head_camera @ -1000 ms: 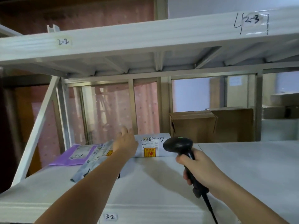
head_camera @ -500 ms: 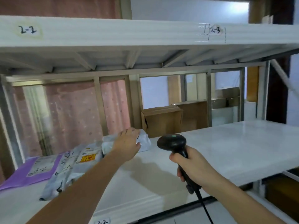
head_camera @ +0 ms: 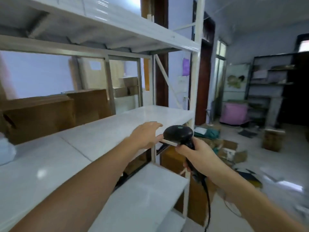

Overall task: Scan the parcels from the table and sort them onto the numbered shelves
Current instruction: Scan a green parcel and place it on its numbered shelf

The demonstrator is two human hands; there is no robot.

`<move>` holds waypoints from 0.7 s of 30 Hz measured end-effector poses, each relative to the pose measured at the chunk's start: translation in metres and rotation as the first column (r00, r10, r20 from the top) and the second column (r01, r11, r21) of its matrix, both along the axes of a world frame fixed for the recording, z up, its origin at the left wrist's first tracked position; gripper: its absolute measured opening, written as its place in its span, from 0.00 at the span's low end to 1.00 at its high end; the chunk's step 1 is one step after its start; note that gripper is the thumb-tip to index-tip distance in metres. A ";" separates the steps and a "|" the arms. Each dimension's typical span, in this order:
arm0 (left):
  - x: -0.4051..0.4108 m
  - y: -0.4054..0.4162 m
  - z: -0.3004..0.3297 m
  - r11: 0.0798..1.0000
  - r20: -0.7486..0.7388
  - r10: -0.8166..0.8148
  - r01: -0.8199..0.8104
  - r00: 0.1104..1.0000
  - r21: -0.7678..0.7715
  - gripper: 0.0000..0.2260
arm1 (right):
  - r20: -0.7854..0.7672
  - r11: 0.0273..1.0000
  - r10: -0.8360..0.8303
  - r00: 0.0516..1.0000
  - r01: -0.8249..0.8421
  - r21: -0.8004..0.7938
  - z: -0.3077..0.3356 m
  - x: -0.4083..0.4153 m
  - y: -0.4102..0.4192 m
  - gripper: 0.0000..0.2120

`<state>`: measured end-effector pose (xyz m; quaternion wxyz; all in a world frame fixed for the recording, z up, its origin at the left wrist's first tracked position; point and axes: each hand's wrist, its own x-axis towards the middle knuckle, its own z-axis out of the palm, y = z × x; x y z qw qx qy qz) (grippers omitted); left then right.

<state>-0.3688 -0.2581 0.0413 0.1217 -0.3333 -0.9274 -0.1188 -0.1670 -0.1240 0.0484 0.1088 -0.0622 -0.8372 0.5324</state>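
My right hand (head_camera: 194, 154) grips the handle of a black barcode scanner (head_camera: 178, 134), whose head points left and whose cable hangs down. My left hand (head_camera: 145, 134) hovers empty with its fingers extended over the front edge of the white shelf board (head_camera: 93, 139), close to the scanner's head. A pale parcel (head_camera: 5, 150) shows only as a blurred corner at the far left edge of that shelf. The view is motion-blurred.
The white rack has an upper shelf (head_camera: 133, 32), a lower shelf (head_camera: 143, 195) and a corner post (head_camera: 194, 91). Brown cardboard boxes (head_camera: 41, 114) stand behind the rack. Boxes and litter lie on the floor (head_camera: 234, 151) to the right, with a dark rack (head_camera: 270, 87) beyond.
The view has swung right, away from the purple and grey parcels. My left hand has left the parcel and now hangs empty over the shelf edge. The scanner stays in my right hand.
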 end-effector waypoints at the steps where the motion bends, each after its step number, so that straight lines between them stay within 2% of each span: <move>1: -0.003 0.030 -0.006 0.999 0.030 -0.050 0.050 0.998 0.003 0.26 | -0.008 0.999 -0.051 0.999 0.051 -0.002 -0.003 0.005 0.025 0.03; 5: -0.010 0.137 -0.031 0.985 0.076 -0.173 0.173 0.982 0.013 0.26 | -0.049 0.971 -0.237 0.970 0.236 -0.037 -0.012 0.022 0.115 0.04; 9: -0.022 0.220 -0.062 0.964 0.122 -0.259 0.265 0.958 -0.031 0.25 | -0.040 0.946 -0.320 0.947 0.317 -0.064 -0.025 0.029 0.183 0.05; 15: -0.057 0.309 -0.111 0.959 0.243 -0.254 0.277 0.936 -0.065 0.28 | 0.061 0.907 -0.417 0.907 0.419 -0.038 -0.055 0.016 0.256 0.04; 21: -0.113 0.378 -0.146 0.953 0.270 -0.241 0.281 0.932 -0.118 0.27 | 0.148 0.888 -0.455 0.878 0.459 0.006 -0.073 -0.038 0.320 0.04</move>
